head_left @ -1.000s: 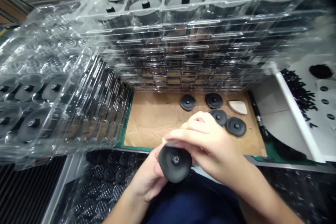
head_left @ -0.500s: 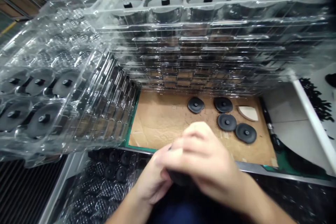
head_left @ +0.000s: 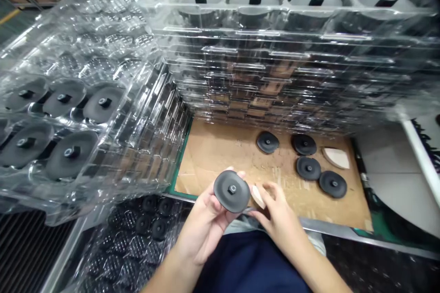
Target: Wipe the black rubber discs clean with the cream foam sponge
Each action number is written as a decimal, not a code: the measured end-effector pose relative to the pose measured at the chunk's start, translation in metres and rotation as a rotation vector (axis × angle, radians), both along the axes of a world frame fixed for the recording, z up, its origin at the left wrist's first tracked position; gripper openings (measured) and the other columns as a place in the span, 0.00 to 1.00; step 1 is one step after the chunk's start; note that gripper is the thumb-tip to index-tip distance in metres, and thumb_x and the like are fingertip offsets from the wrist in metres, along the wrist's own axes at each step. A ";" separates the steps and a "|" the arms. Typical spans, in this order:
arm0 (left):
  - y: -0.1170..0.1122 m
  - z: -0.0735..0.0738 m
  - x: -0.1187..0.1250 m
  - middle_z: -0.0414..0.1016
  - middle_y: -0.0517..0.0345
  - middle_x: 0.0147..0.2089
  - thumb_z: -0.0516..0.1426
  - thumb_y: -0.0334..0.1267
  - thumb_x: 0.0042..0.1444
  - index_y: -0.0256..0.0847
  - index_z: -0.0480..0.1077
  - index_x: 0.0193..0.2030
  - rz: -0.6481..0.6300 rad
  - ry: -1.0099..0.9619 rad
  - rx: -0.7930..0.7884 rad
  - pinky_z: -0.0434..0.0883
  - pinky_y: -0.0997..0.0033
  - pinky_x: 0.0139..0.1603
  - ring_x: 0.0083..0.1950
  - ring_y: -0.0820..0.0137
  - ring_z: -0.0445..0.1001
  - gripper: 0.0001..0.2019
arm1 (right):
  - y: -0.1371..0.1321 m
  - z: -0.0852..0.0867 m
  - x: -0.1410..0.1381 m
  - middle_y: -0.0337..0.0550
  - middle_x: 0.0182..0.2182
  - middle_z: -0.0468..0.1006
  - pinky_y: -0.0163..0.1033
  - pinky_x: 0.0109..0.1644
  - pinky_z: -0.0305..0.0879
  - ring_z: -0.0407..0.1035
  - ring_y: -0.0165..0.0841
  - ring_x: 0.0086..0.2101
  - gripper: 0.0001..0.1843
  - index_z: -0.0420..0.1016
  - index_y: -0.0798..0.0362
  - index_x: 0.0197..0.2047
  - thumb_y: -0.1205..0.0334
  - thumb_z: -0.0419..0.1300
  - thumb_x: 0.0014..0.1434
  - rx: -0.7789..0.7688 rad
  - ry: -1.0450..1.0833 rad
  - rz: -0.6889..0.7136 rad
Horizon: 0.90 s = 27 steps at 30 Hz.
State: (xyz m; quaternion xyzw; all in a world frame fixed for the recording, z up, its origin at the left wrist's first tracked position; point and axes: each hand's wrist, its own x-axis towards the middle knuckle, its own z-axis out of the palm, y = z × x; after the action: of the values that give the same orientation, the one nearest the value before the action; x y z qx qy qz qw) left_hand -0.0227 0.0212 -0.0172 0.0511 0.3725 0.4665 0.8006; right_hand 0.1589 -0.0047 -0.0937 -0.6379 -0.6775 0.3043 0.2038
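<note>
My left hand (head_left: 202,231) holds up a dark grey rounded disc (head_left: 223,197), its central stub with a metal-looking centre facing me. The fingers wrap around its edge from below. Just right of it, my right hand (head_left: 283,222) pinches a small cream wedge-shaped piece (head_left: 258,198) between thumb and fingers, close to the disc's rim; whether the two touch I cannot tell. Several similar dark discs (head_left: 308,168) lie stub up on the brown cardboard sheet (head_left: 213,155). A second cream wedge-shaped piece (head_left: 337,158) rests to their right.
Tall stacks of clear plastic trays stand behind the cardboard (head_left: 275,57) and at the left (head_left: 137,114), with dark discs in their top pockets. Another tray (head_left: 127,238) of dark parts sits lower left. A white-edged panel (head_left: 421,160) bounds the right side.
My hands were clasped together over a dark disc. Now they are apart: the left shows the disc stub up, the right holds the cream piece beside it. The view has shifted slightly.
</note>
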 end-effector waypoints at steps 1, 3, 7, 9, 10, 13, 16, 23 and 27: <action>0.000 -0.001 0.000 0.73 0.48 0.56 0.67 0.44 0.42 0.42 0.73 0.51 0.019 -0.006 -0.005 0.71 0.65 0.52 0.54 0.58 0.73 0.27 | 0.001 -0.001 0.001 0.57 0.45 0.70 0.48 0.37 0.73 0.74 0.42 0.35 0.20 0.72 0.55 0.52 0.58 0.53 0.59 0.007 -0.006 -0.002; 0.001 -0.001 0.000 0.75 0.49 0.54 0.67 0.43 0.42 0.42 0.73 0.49 0.050 -0.013 -0.017 0.72 0.66 0.51 0.52 0.60 0.74 0.25 | 0.009 0.000 0.004 0.53 0.38 0.74 0.46 0.35 0.73 0.74 0.40 0.33 0.18 0.74 0.56 0.49 0.59 0.50 0.61 0.029 0.000 -0.002; 0.001 -0.001 0.004 0.75 0.50 0.53 0.68 0.42 0.40 0.43 0.73 0.50 0.065 -0.007 -0.014 0.71 0.68 0.51 0.52 0.61 0.74 0.26 | 0.036 0.035 0.001 0.50 0.41 0.78 0.42 0.40 0.71 0.74 0.38 0.39 0.15 0.72 0.54 0.48 0.59 0.50 0.63 0.097 0.046 -0.028; -0.001 -0.001 0.005 0.76 0.50 0.52 0.69 0.42 0.39 0.42 0.73 0.50 0.068 0.003 0.005 0.72 0.69 0.51 0.51 0.62 0.74 0.27 | 0.043 0.068 -0.011 0.46 0.45 0.77 0.40 0.43 0.69 0.72 0.36 0.42 0.14 0.70 0.51 0.50 0.60 0.51 0.63 0.176 0.096 -0.024; -0.003 0.000 0.006 0.77 0.50 0.51 0.69 0.42 0.39 0.42 0.73 0.50 0.061 0.013 0.010 0.72 0.71 0.49 0.51 0.63 0.75 0.28 | 0.044 0.085 -0.018 0.45 0.45 0.77 0.40 0.45 0.68 0.71 0.36 0.43 0.14 0.69 0.50 0.51 0.62 0.52 0.63 0.264 0.155 0.016; -0.006 0.001 0.005 0.78 0.51 0.48 0.69 0.41 0.39 0.42 0.73 0.49 0.022 0.052 0.007 0.73 0.74 0.45 0.48 0.64 0.75 0.27 | 0.041 0.122 -0.036 0.45 0.41 0.78 0.39 0.44 0.66 0.71 0.34 0.40 0.13 0.68 0.54 0.50 0.69 0.51 0.62 0.370 0.294 0.235; -0.006 0.004 0.005 0.78 0.54 0.47 0.69 0.38 0.39 0.44 0.74 0.48 0.026 0.109 -0.005 0.73 0.75 0.44 0.47 0.66 0.76 0.25 | 0.040 0.134 -0.043 0.40 0.36 0.79 0.37 0.40 0.65 0.71 0.31 0.35 0.11 0.71 0.53 0.45 0.71 0.51 0.62 0.186 0.310 0.404; -0.006 0.014 0.011 0.80 0.55 0.44 0.68 0.32 0.39 0.44 0.76 0.44 -0.043 0.072 0.050 0.71 0.75 0.49 0.47 0.67 0.76 0.21 | 0.037 0.136 -0.034 0.45 0.34 0.78 0.39 0.39 0.62 0.69 0.32 0.34 0.13 0.70 0.59 0.46 0.72 0.49 0.62 0.367 0.350 0.409; -0.005 0.018 0.013 0.81 0.59 0.42 0.70 0.27 0.32 0.44 0.77 0.42 -0.082 0.026 0.046 0.71 0.80 0.44 0.43 0.71 0.76 0.25 | 0.023 0.142 -0.005 0.37 0.30 0.76 0.34 0.35 0.60 0.67 0.27 0.29 0.11 0.72 0.54 0.43 0.73 0.53 0.60 0.200 0.297 0.402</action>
State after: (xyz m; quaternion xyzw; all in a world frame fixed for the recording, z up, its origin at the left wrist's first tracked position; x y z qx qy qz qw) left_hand -0.0098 0.0164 0.0012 0.0907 0.3695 0.4412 0.8128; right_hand 0.1542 0.0180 0.0481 -0.4154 -0.7799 0.3605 0.2987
